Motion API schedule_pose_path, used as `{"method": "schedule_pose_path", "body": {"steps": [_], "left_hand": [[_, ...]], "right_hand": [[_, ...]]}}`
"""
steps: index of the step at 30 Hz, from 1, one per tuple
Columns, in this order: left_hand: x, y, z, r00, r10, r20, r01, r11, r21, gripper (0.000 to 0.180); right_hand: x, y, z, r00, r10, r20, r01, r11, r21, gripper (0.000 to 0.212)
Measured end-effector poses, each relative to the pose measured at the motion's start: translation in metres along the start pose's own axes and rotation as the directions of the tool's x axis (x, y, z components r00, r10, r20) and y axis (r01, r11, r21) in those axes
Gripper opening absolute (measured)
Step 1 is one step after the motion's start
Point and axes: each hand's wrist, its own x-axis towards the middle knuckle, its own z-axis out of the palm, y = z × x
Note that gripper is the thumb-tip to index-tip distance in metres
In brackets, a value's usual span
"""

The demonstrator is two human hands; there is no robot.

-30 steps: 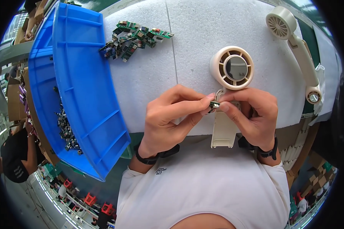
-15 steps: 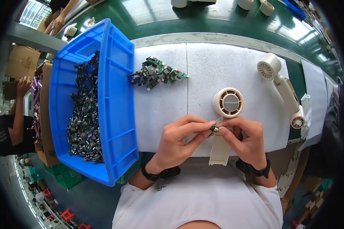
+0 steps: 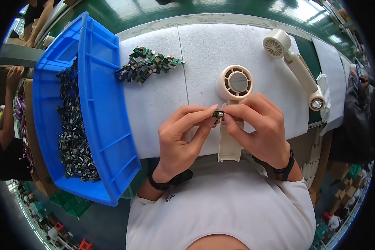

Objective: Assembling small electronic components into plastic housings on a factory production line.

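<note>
A small green circuit board (image 3: 217, 114) is pinched between my two hands, above the opened handle of a cream handheld fan. My left hand (image 3: 182, 134) grips its left side with thumb and fingertips. My right hand (image 3: 259, 125) has thumb and index finger closed at its right side. Directly beyond the fingers lies the fan's round head (image 3: 238, 82), with a ring of vents and a grey disc in the middle. Its open handle shell (image 3: 230, 143) reaches toward me under the hands. The fingers partly cover the board and the upper handle.
Left stands a blue crate (image 3: 108, 112) holding many circuit boards. A loose pile of boards (image 3: 150, 64) lies beside it on the white foam sheet (image 3: 212, 46). At the right rests another cream fan (image 3: 298, 71), near a white glove-like cloth (image 3: 324, 89). Other people's arms show at far left.
The view has shifted, so the crate, boards and fans appear farther left and higher. Both hands keep their pinch on the circuit board, which looks slightly turned.
</note>
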Motion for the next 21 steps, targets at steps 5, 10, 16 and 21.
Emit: {"method": "schedule_pose_path", "body": {"steps": [5,10,16,21], "left_hand": [[0.001,0.013,-0.007,0.992,0.120,-0.044,-0.098,0.933,0.347,0.031],[0.005,0.017,-0.026,0.924,0.326,-0.199,0.014,0.492,0.871,0.042],[0.007,0.012,-0.034,0.907,0.226,-0.354,0.217,0.470,0.855,0.051],[0.007,0.009,-0.033,0.921,0.193,-0.339,0.233,0.425,0.875,0.054]], "right_hand": [[0.018,0.002,-0.023,0.994,-0.078,0.074,0.081,0.996,-0.047,0.029],[0.052,0.009,-0.043,0.964,-0.082,0.252,0.077,0.997,0.029,0.041],[0.098,0.019,-0.053,0.694,-0.219,0.686,0.073,0.969,0.235,0.052],[0.186,0.062,-0.067,0.438,0.078,0.896,-0.244,0.969,0.036,0.052]]}}
